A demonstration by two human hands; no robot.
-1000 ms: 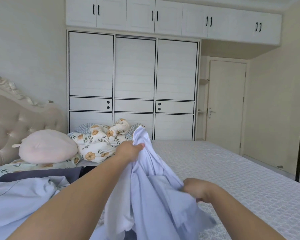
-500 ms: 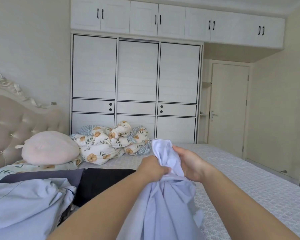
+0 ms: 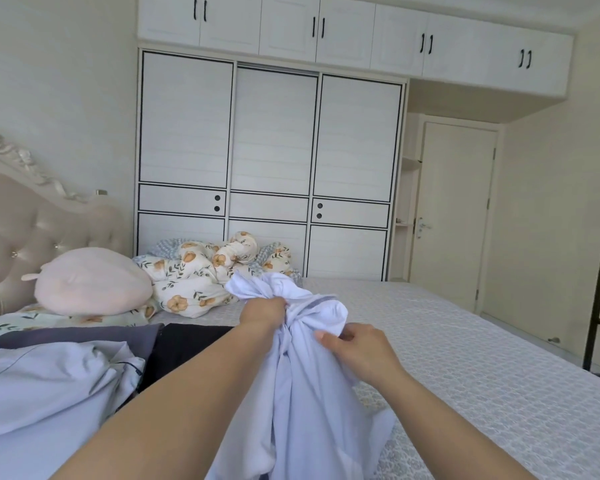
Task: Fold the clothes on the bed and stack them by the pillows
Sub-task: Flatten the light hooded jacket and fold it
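Gripping the bunched pale shirt (image 3: pixel 302 393) at frame centre, the left hand (image 3: pixel 264 311) holds a fistful of fabric; the right hand (image 3: pixel 355 346) pinches a fold just beside it. Recommended: find collar or shoulder seams, separate hands, shake flat onto the bed (image 3: pixel 482 375) before folding.

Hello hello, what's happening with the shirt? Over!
Left hand grips bunched shirt. Right hand pinches it lower. Not folded yet. Bed open beside it.
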